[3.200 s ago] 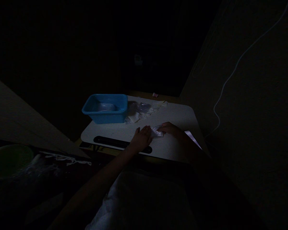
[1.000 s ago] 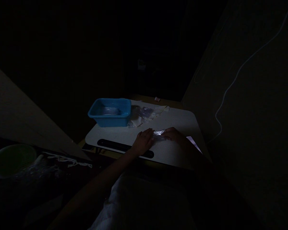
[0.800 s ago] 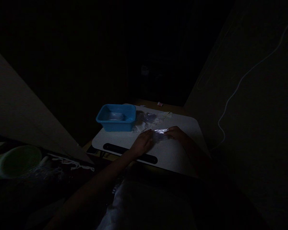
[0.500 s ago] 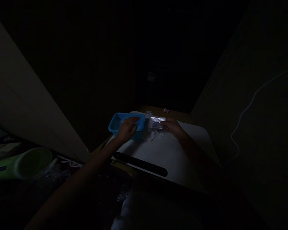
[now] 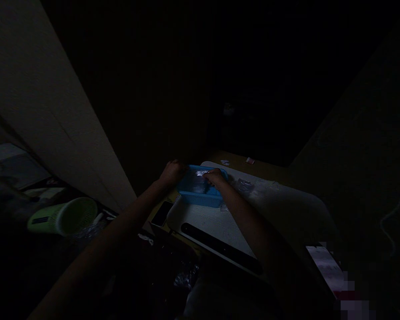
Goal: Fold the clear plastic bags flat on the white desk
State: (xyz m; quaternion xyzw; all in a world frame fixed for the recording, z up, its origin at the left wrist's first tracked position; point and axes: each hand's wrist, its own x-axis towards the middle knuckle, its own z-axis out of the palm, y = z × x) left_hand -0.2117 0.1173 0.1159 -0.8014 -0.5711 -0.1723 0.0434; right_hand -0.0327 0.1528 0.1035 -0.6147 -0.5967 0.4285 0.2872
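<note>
A blue rectangular plastic container [image 5: 200,200] stands at the far left of a white board-like tabletop [image 5: 206,218]. My left hand [image 5: 174,171] is at its left end, fingers curled at the rim and partly hidden. Over the container's opening, my right hand [image 5: 215,177] pinches a shiny silver foil packet [image 5: 202,173]. Further pale pieces show dimly inside the container. Just right of it lies crumpled clear plastic [image 5: 245,186].
A long black strip [image 5: 220,246] runs along the near edge. A dark phone [image 5: 162,213] lies left of the board. A lit screen [image 5: 325,266] shows at lower right. A green basket [image 5: 63,218] lies tipped at left. Small scraps [image 5: 250,160] sit behind.
My right hand has moved left with the foil packet, from above the board to over the container. My left hand has gone from inside the container to its left end. The view has shifted.
</note>
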